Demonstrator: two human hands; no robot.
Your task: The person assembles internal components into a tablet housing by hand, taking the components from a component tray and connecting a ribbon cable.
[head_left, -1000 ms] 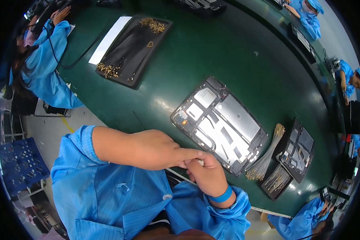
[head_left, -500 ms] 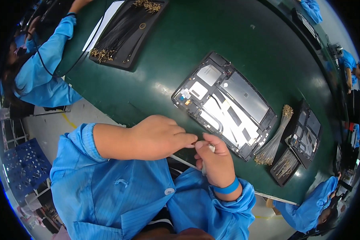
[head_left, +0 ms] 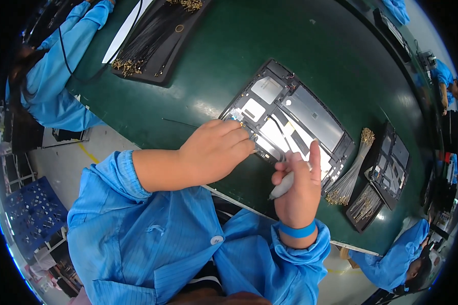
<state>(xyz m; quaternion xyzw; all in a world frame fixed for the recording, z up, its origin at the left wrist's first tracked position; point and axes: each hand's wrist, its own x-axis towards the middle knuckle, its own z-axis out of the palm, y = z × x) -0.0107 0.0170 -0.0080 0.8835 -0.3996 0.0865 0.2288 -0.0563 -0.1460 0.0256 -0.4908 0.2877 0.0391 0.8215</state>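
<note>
An opened tablet-like device (head_left: 314,116), with a dark frame, metal plates and white inner panels, lies face up at the table's middle. My left hand (head_left: 216,152) rests at its near left edge, fingers curled together; their tips are hidden. A thin black cable (head_left: 180,122) runs along the table to that hand. Over the device's near right side is my right hand (head_left: 301,190), wearing a blue wristband. Its index finger points up, while the other fingers close round a small whitish rounded object (head_left: 282,186) whose kind I cannot tell.
Black cables with gold ends fill a dark tray (head_left: 160,76) at the far left. To the right lie a bundle of grey cables (head_left: 352,170), a smaller dark tray (head_left: 364,213) of cables and another opened device (head_left: 389,165). Co-workers in blue sit around the green table (head_left: 208,61).
Both hands have moved apart and forward from the table's near edge to the device. My right index finger has straightened. The device has shifted slightly; a co-worker's arm at the left has moved.
</note>
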